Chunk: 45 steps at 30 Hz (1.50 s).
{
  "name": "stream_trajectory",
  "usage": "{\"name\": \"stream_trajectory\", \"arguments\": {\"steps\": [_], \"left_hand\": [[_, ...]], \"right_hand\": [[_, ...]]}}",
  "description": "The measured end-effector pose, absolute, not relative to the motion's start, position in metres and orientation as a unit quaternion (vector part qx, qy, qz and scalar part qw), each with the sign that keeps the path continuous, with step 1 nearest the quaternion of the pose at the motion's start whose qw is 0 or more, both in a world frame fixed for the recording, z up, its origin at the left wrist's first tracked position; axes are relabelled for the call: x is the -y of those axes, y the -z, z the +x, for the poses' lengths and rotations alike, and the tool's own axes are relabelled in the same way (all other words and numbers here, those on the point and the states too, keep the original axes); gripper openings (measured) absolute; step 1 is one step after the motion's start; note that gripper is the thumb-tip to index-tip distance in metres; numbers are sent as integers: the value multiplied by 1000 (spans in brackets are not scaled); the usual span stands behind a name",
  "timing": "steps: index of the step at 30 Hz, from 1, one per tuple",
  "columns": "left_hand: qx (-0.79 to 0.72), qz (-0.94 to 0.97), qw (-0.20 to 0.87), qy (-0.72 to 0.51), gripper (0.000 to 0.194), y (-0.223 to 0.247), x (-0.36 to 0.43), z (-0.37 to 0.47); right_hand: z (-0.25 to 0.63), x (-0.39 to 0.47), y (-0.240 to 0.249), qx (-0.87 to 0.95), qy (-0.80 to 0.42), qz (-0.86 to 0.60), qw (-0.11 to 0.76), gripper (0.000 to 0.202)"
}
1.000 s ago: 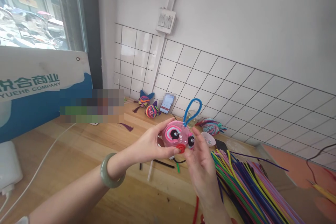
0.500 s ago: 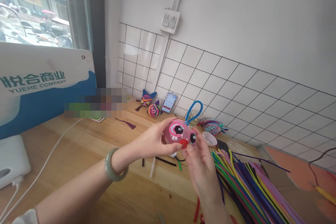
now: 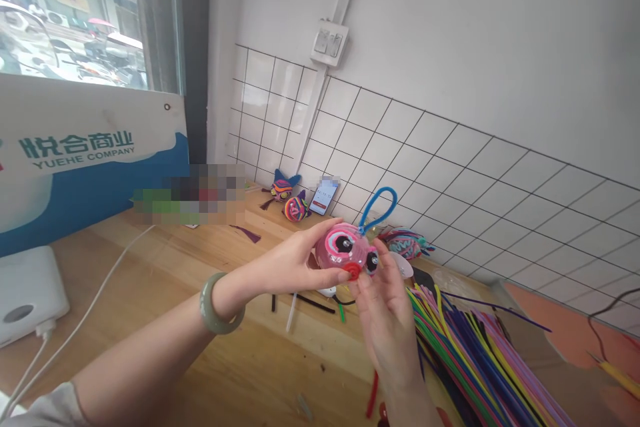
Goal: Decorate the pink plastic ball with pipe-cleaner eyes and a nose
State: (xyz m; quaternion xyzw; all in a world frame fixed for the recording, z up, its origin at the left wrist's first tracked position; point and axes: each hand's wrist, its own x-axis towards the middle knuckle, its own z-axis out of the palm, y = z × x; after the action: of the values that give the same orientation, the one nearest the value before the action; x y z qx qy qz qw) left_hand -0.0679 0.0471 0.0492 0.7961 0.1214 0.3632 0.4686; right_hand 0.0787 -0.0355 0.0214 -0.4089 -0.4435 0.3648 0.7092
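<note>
A clear pink ball (image 3: 329,255) carries two black eyes ringed in pink and pale blue, a red coiled mouth (image 3: 352,271) and a blue loop (image 3: 379,208) standing up from its top. My left hand (image 3: 295,260), with a green bangle at the wrist, grips the ball from the left, its thumb tip beside the red mouth. My right hand (image 3: 387,303) holds the ball's lower right side near the right eye, fingers closed against it. Both hands are above the wooden table.
Several coloured pipe cleaners (image 3: 480,353) lie at the right. Two striped figures (image 3: 296,207) and a phone (image 3: 325,196) stand by the grid wall. A white cup (image 3: 401,265) is behind my right hand. A white device (image 3: 31,293) with cables sits at far left.
The view has shifted slightly, so the background sits further right. The ball has turned a little in my hands, and the blue loop leans further right. Both hands keep their hold.
</note>
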Motion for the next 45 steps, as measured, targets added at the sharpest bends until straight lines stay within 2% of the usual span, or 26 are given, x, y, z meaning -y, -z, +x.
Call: {"name": "stream_trajectory", "arguments": {"steps": [5,10,11,13,14,17,22,27,31,39,45], "left_hand": [[-114,787,515,-319,73,-52,-45,-73],[-69,818,500,-276,99,-50,-61,-88],[-121,841,466,-247,90,-45,-68,-93],[-280,879,340,-182,54,-28,-84,-104],[-318,878,315,-168,43,-16,-91,-109],[-365,873,292,-137,26,25,-105,-121],[-374,874,272,-147,28,75,-105,-121],[-354,875,286,-167,16,92,-108,-113],[-371,854,319,-179,13,97,-112,-114],[-374,800,423,-203,25,90,-107,-128],[-384,776,436,-245,29,76,-110,-141]], "right_hand": [[84,37,-28,426,-390,-401,711,47],[95,40,-41,431,-432,-363,704,40],[98,41,-45,433,-430,-358,707,38],[101,45,-51,438,-422,-341,717,33],[102,47,-53,440,-419,-330,722,31],[103,51,-55,442,-423,-302,731,26],[102,47,-51,429,-435,-297,734,28],[100,44,-49,427,-423,-320,732,31],[98,42,-46,430,-416,-338,726,31],[93,37,-38,420,-448,-317,723,31],[84,30,-30,418,-450,-320,721,29]]}}
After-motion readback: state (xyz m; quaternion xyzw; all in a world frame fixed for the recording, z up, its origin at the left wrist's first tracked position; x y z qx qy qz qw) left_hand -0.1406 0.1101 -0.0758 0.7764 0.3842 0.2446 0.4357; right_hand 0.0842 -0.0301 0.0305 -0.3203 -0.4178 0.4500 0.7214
